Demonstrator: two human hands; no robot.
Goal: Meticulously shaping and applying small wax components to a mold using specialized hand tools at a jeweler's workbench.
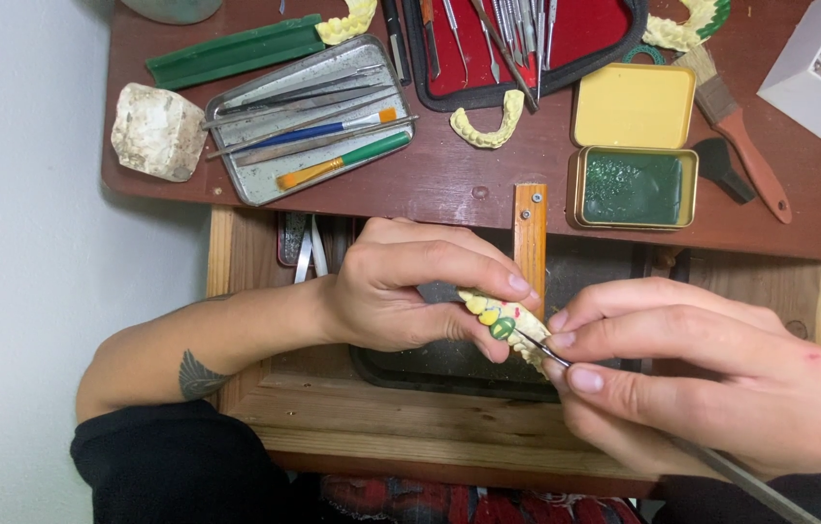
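The left hand (401, 296) grips a yellowish tooth model (506, 325) over the open drawer (410, 408), thumb and fingers closed around its end; the right hand (692, 374) pinches a thin metal tool (566, 361) like a pen, its tip touching a green patch of wax on the model. To do this well, the model probably wants bracing against the wooden peg (530, 238) (just behind it); short, light strokes seem safest, since a slip could gouge the teeth; the green wax tin (636, 186) sits near on the bench.
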